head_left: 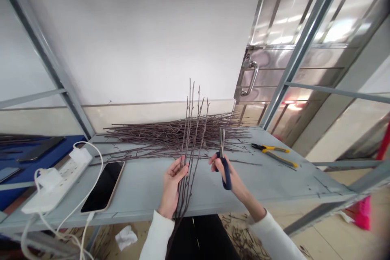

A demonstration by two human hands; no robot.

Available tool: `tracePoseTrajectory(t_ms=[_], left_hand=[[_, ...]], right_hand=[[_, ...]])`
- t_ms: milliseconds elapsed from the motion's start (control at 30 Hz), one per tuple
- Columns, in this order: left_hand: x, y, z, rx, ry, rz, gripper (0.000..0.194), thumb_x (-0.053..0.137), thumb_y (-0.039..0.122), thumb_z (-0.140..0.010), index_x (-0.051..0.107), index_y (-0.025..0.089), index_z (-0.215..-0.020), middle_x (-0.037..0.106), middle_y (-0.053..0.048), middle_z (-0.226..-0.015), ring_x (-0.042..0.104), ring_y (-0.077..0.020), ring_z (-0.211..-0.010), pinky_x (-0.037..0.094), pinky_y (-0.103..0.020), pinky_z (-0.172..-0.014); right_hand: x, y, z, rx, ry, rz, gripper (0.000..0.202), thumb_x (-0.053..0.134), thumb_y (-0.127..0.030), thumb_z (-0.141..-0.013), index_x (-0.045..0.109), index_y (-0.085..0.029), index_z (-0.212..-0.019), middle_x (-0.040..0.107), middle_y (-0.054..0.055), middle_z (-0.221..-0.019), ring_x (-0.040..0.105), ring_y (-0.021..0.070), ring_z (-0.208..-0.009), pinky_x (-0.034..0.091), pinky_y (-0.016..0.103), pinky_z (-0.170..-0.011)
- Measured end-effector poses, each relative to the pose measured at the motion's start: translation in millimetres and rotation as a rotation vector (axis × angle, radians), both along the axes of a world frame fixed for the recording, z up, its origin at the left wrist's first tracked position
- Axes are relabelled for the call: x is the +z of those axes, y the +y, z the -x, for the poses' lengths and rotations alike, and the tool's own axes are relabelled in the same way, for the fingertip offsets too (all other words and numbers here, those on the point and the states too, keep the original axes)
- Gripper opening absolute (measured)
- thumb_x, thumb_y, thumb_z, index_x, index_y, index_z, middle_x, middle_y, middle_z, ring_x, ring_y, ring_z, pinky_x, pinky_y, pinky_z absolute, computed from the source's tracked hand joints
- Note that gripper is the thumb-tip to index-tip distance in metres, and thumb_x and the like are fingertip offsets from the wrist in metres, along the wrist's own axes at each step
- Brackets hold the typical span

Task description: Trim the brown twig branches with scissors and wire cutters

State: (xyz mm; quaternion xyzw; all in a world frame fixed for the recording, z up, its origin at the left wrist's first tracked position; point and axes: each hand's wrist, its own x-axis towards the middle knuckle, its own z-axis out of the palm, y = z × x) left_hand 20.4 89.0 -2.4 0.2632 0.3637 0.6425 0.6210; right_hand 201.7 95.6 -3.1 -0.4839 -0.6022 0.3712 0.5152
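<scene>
Several thin brown twigs (195, 138) stand nearly upright in my left hand (173, 185), whose fingers are closed round their lower part. Their tips fan out above the table. To the right, my right hand (227, 172) holds scissors (226, 170) with dark blue handles; the blades point up and away, apart from the twigs. A large pile of similar twigs (170, 134) lies across the back of the grey table (243, 195). Pliers (274, 153) with yellow and grey handles lie at the right.
A phone (103, 187) on a charging cable and a white power strip (59, 185) lie at the left. Grey metal posts (300, 53) frame the table. Behind are a white wall and a metal door (274, 73). Cut twigs (246, 239) and crumpled paper (126, 237) lie on the floor.
</scene>
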Motion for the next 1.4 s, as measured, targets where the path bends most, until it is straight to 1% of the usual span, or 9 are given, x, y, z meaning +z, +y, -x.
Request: tracePoseTrajectory(t_ms=[167, 400, 533, 733, 833, 967, 1167, 1300, 1400], left_hand=[[3.8, 0.1, -1.3, -0.048, 0.016, -0.016, 0.038, 0.084, 0.020, -0.057, 0.073, 0.015, -0.093, 0.074, -0.004, -0.088, 0.067, -0.0134, -0.079, 0.050, -0.021, -0.075], [2.6, -1.0, 1.7, -0.036, 0.064, -0.035, 0.036, 0.083, 0.021, -0.058, 0.072, 0.017, -0.092, 0.074, -0.005, -0.097, 0.067, -0.0165, -0.089, 0.050, -0.025, -0.081], [-0.8, -1.5, 4.7, 0.009, 0.125, -0.040, 0.035, 0.081, 0.022, -0.062, 0.070, 0.017, -0.095, 0.072, -0.004, -0.101, 0.066, -0.0145, -0.087, 0.050, -0.024, -0.080], [4.2, -2.0, 10.4, -0.006, 0.135, -0.046, 0.045, 0.079, 0.025, -0.065, 0.064, 0.017, -0.107, 0.070, 0.001, -0.070, 0.067, -0.0136, -0.072, 0.050, -0.024, -0.073], [5.4, -1.8, 15.8, -0.090, 0.064, -0.035, 0.049, 0.080, 0.024, -0.064, 0.063, 0.017, -0.110, 0.072, -0.002, -0.080, 0.068, -0.0160, -0.078, 0.050, -0.027, -0.080], [-1.3, -6.8, 23.2, -0.235, 0.044, 0.041, 0.040, 0.081, 0.023, -0.063, 0.068, 0.015, -0.099, 0.073, -0.007, -0.092, 0.068, -0.0170, -0.084, 0.048, -0.029, -0.086], [-11.2, -20.6, 18.8, -0.437, 0.204, 0.042, 0.034, 0.083, 0.030, -0.060, 0.073, 0.012, -0.088, 0.072, -0.009, -0.081, 0.065, -0.0156, -0.074, 0.047, -0.023, -0.072], [-11.5, -22.5, 8.5, -0.358, 0.235, 0.000, 0.031, 0.083, 0.034, -0.059, 0.074, 0.012, -0.080, 0.069, -0.005, -0.069, 0.058, -0.0112, -0.061, 0.042, -0.020, -0.059], [-9.0, -23.8, 3.1, -0.259, 0.237, -0.021, 0.028, 0.081, 0.037, -0.062, 0.074, 0.013, -0.076, 0.069, -0.004, -0.071, 0.058, -0.0112, -0.063, 0.042, -0.019, -0.060]], right_hand=[[11.3, -0.4, 33.8, 0.012, 0.154, 0.061, 0.046, 0.072, -0.057, -0.065, 0.047, -0.022, -0.083, 0.062, 0.003, -0.085, 0.056, 0.0178, -0.075, 0.047, 0.032, -0.071], [14.3, 10.5, 56.3, 0.028, 0.268, 0.044, 0.047, 0.080, -0.051, -0.054, 0.049, -0.021, -0.073, 0.057, -0.001, -0.072, 0.055, 0.0160, -0.067, 0.047, 0.031, -0.069], [15.7, 12.0, 57.5, 0.025, 0.292, 0.044, 0.046, 0.082, -0.047, -0.052, 0.049, -0.021, -0.070, 0.055, -0.002, -0.068, 0.053, 0.0145, -0.064, 0.046, 0.031, -0.068], [20.0, 6.4, 56.8, 0.015, 0.349, 0.051, 0.042, 0.081, -0.046, -0.056, 0.053, -0.020, -0.073, 0.058, 0.000, -0.071, 0.056, 0.0173, -0.070, 0.047, 0.034, -0.073], [24.1, 4.6, 56.6, 0.009, 0.377, 0.048, 0.042, 0.081, -0.046, -0.056, 0.053, -0.020, -0.074, 0.057, -0.001, -0.069, 0.057, 0.0170, -0.068, 0.047, 0.034, -0.073], [33.1, 7.5, 53.5, 0.006, 0.402, 0.043, 0.041, 0.082, -0.045, -0.055, 0.053, -0.020, -0.071, 0.058, -0.001, -0.068, 0.059, 0.0183, -0.070, 0.048, 0.034, -0.073], [46.8, 12.8, 44.2, 0.012, 0.435, 0.022, 0.037, 0.081, -0.041, -0.057, 0.053, -0.020, -0.070, 0.060, -0.001, -0.068, 0.062, 0.0183, -0.070, 0.047, 0.034, -0.075], [49.9, 12.4, 36.7, -0.009, 0.466, 0.003, 0.035, 0.081, -0.038, -0.058, 0.053, -0.020, -0.071, 0.058, -0.003, -0.066, 0.062, 0.0175, -0.069, 0.047, 0.034, -0.076], [45.0, 12.2, 30.2, -0.072, 0.470, -0.028, 0.033, 0.079, -0.036, -0.060, 0.053, -0.020, -0.072, 0.057, -0.003, -0.067, 0.061, 0.0170, -0.069, 0.047, 0.035, -0.076]])
